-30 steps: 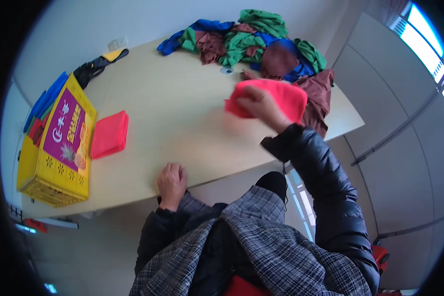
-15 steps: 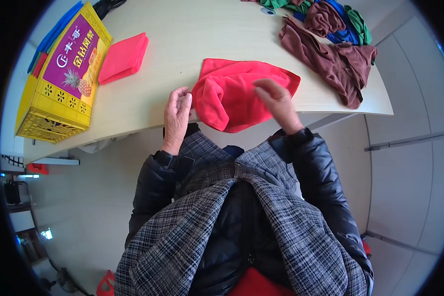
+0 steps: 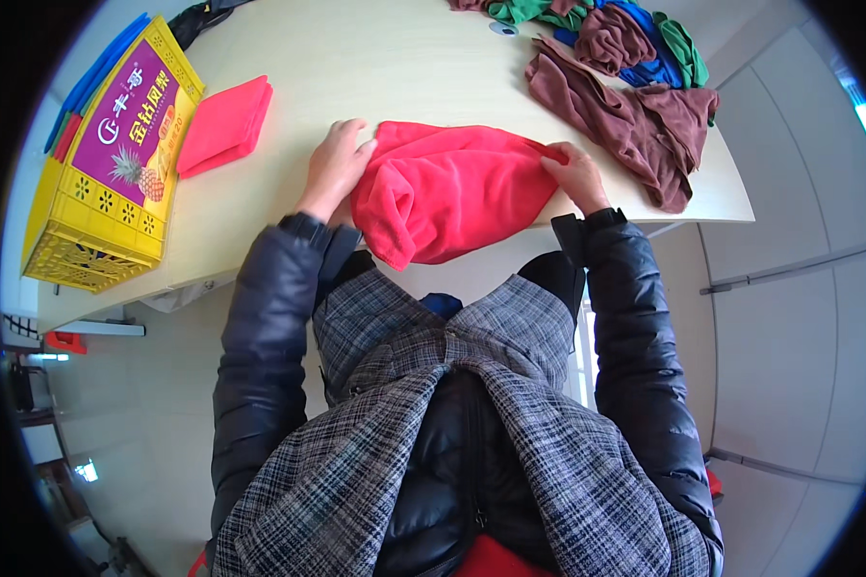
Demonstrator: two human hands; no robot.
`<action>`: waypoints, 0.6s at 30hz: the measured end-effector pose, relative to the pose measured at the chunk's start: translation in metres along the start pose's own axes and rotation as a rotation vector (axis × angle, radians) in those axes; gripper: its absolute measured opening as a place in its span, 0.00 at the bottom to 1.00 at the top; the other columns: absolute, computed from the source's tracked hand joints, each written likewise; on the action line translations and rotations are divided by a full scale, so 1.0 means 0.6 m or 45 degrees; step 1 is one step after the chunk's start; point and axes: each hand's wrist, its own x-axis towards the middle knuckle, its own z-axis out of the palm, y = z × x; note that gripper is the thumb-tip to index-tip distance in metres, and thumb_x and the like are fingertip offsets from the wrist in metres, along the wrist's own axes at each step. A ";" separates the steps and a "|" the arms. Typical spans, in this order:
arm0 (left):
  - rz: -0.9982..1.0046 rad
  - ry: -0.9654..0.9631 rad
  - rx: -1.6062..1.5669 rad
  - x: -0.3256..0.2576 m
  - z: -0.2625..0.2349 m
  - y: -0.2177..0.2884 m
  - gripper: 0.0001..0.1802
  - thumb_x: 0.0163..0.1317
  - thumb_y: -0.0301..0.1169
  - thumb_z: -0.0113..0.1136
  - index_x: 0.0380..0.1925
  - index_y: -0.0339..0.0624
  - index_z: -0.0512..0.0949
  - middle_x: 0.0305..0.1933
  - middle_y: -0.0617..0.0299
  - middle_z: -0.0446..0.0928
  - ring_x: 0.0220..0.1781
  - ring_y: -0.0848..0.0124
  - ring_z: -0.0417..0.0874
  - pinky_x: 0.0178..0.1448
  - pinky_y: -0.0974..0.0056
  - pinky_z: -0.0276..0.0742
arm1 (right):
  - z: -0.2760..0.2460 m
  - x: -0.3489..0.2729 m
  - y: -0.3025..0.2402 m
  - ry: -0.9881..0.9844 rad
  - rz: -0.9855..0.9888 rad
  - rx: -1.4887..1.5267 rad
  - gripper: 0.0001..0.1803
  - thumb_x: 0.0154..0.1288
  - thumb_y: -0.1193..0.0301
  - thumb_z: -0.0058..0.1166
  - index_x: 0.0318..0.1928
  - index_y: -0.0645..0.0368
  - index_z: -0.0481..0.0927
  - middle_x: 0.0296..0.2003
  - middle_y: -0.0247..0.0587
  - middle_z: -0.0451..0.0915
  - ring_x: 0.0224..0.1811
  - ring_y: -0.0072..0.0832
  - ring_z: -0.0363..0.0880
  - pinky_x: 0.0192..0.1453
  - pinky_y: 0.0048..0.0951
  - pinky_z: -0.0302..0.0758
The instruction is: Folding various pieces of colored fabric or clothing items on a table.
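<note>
A yellow plastic crate [image 3: 115,213] is set at the left of the table [image 3: 327,77], its wall pierced with flower-shaped holes and covered partly by a purple panel with a pineapple picture. Blue cloths [image 3: 98,69] are stood in it, and smaller red and green pieces can be seen beside them. A flat, squared, folded red cloth [image 3: 226,125] is placed just beside the crate.

At the front edge, a soft, rumpled red cloth [image 3: 462,197] is spread, its lower part hung over the edge. Its right corner is pinched between the thumb and fingers of the right hand [image 3: 575,175]. The left hand [image 3: 337,168] is held at its left edge, thumb and forefinger parted. To the right, a thin, creased brown cloth [image 3: 635,125] is laid beside a loose heap of brown, blue and green cloths [image 3: 678,48].
</note>
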 end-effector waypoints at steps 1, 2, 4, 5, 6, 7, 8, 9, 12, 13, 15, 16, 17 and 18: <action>0.002 0.009 0.004 0.019 0.016 -0.007 0.21 0.65 0.38 0.65 0.55 0.41 0.77 0.55 0.50 0.80 0.55 0.54 0.83 0.54 0.51 0.79 | 0.002 -0.002 -0.005 -0.051 0.018 0.028 0.26 0.62 0.64 0.66 0.58 0.63 0.81 0.44 0.48 0.85 0.44 0.37 0.84 0.53 0.34 0.79; 0.108 0.013 0.093 0.035 0.030 -0.006 0.20 0.65 0.37 0.65 0.54 0.41 0.77 0.53 0.51 0.79 0.53 0.54 0.83 0.53 0.52 0.79 | 0.004 0.000 -0.009 -0.103 0.032 0.057 0.24 0.62 0.65 0.65 0.57 0.63 0.81 0.40 0.48 0.86 0.42 0.38 0.85 0.51 0.34 0.80; 0.326 0.006 0.258 0.060 0.049 0.004 0.17 0.64 0.35 0.65 0.50 0.40 0.77 0.48 0.52 0.79 0.48 0.54 0.83 0.52 0.55 0.78 | 0.002 0.001 0.005 -0.125 0.058 0.239 0.22 0.64 0.68 0.63 0.57 0.63 0.81 0.41 0.45 0.86 0.42 0.34 0.84 0.51 0.30 0.79; 0.337 0.007 0.250 0.070 0.050 0.010 0.17 0.64 0.35 0.65 0.50 0.40 0.77 0.48 0.52 0.79 0.48 0.54 0.83 0.52 0.55 0.78 | -0.001 -0.002 0.021 -0.149 0.097 0.417 0.21 0.66 0.71 0.62 0.57 0.64 0.81 0.42 0.42 0.86 0.43 0.29 0.83 0.51 0.27 0.78; 0.233 -0.140 0.204 0.082 0.048 0.013 0.15 0.63 0.34 0.65 0.47 0.41 0.76 0.47 0.53 0.79 0.47 0.53 0.82 0.51 0.54 0.78 | -0.004 -0.001 0.038 -0.174 0.135 0.595 0.19 0.67 0.73 0.61 0.57 0.64 0.81 0.43 0.40 0.86 0.43 0.25 0.83 0.51 0.23 0.77; 0.126 -0.294 0.158 0.089 0.045 0.019 0.13 0.63 0.34 0.65 0.44 0.41 0.76 0.46 0.54 0.79 0.47 0.53 0.82 0.51 0.54 0.77 | -0.007 -0.003 0.045 -0.166 0.145 0.590 0.19 0.67 0.73 0.61 0.57 0.64 0.81 0.43 0.40 0.86 0.43 0.25 0.83 0.51 0.23 0.77; 0.019 -0.450 0.113 0.093 0.045 0.026 0.11 0.62 0.33 0.64 0.41 0.42 0.76 0.45 0.55 0.79 0.46 0.53 0.81 0.50 0.53 0.77 | -0.011 -0.002 0.053 -0.176 0.169 0.640 0.19 0.67 0.74 0.61 0.57 0.63 0.81 0.42 0.39 0.86 0.42 0.23 0.82 0.50 0.24 0.78; 0.025 -0.456 0.107 0.093 0.045 0.026 0.11 0.62 0.33 0.64 0.41 0.42 0.76 0.45 0.55 0.79 0.46 0.53 0.81 0.50 0.53 0.77 | -0.016 0.000 0.055 -0.189 0.189 0.690 0.19 0.66 0.74 0.60 0.57 0.63 0.82 0.41 0.39 0.86 0.41 0.22 0.82 0.48 0.24 0.78; 0.103 -0.371 0.105 0.089 0.038 0.014 0.10 0.63 0.32 0.63 0.36 0.42 0.72 0.42 0.54 0.78 0.43 0.53 0.81 0.47 0.53 0.76 | -0.026 -0.009 0.051 -0.210 0.190 0.707 0.18 0.65 0.75 0.60 0.56 0.62 0.82 0.39 0.38 0.86 0.39 0.21 0.81 0.46 0.24 0.78; 0.102 -0.372 0.106 0.088 0.036 0.008 0.10 0.63 0.32 0.63 0.36 0.42 0.72 0.42 0.54 0.78 0.43 0.53 0.81 0.47 0.53 0.76 | -0.026 -0.011 0.039 -0.228 0.161 0.681 0.18 0.65 0.75 0.60 0.56 0.62 0.82 0.39 0.38 0.86 0.38 0.21 0.81 0.44 0.24 0.77; 0.097 -0.325 0.096 0.089 0.031 -0.009 0.09 0.63 0.31 0.63 0.35 0.42 0.73 0.42 0.54 0.78 0.43 0.53 0.81 0.46 0.54 0.76 | -0.023 -0.018 0.017 -0.243 0.132 0.660 0.18 0.65 0.75 0.60 0.55 0.63 0.83 0.39 0.37 0.86 0.37 0.21 0.81 0.43 0.24 0.77; 0.094 -0.300 0.094 0.090 0.027 -0.017 0.08 0.62 0.30 0.63 0.35 0.42 0.73 0.42 0.53 0.78 0.43 0.53 0.81 0.46 0.54 0.75 | -0.020 -0.022 0.005 -0.216 0.068 0.531 0.17 0.66 0.74 0.59 0.54 0.63 0.83 0.38 0.36 0.86 0.37 0.21 0.81 0.42 0.23 0.76; 0.102 -0.309 0.096 0.090 0.021 -0.016 0.08 0.62 0.30 0.63 0.35 0.42 0.73 0.42 0.53 0.78 0.43 0.53 0.81 0.46 0.54 0.75 | -0.019 -0.029 -0.001 -0.185 0.014 0.401 0.16 0.66 0.74 0.59 0.54 0.64 0.83 0.37 0.35 0.86 0.36 0.20 0.80 0.41 0.22 0.76; 0.065 -0.309 0.104 0.090 0.012 -0.017 0.08 0.63 0.30 0.62 0.35 0.43 0.73 0.43 0.53 0.78 0.46 0.53 0.81 0.48 0.52 0.76 | -0.018 -0.033 -0.008 -0.154 -0.040 0.272 0.16 0.66 0.74 0.59 0.53 0.64 0.83 0.36 0.34 0.85 0.36 0.20 0.80 0.40 0.21 0.75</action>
